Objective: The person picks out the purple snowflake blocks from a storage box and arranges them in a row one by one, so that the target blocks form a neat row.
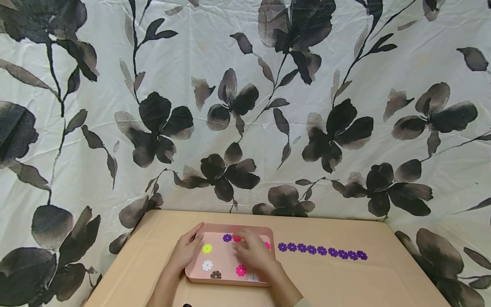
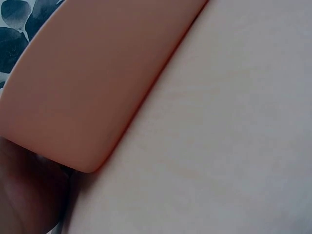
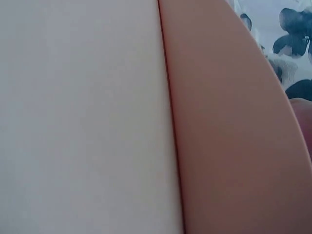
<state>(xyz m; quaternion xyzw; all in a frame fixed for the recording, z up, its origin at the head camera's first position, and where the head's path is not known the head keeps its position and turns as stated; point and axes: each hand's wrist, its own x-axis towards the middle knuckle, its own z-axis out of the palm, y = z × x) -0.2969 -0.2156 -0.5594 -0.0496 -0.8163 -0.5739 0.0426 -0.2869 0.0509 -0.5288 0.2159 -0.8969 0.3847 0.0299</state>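
A shallow pink tray (image 1: 226, 282) sits on the table with loose flower-shaped pieces in it. My left hand (image 1: 185, 250) holds the tray's left rim near its far corner. In the left wrist view, part of that hand shows beside the tray's outer wall (image 2: 92, 87). My right hand (image 1: 254, 250) is over the tray's right half, fingers bent down beside a pink flower piece (image 1: 237, 239); whether they pinch it I cannot tell. Close by lies a purple flower piece (image 1: 227, 238). Yellow (image 1: 207, 248), white (image 1: 207, 265), brown (image 1: 216, 275) and pink (image 1: 241, 270) pieces lie around the tray floor.
Right of the tray, a row of several purple flower pieces (image 1: 322, 250) runs across the tan tabletop (image 1: 345, 285). Behind the table hangs a white cloth (image 1: 284, 149) with dark flowers. A small dark piece (image 1: 187, 305) shows at the bottom edge.
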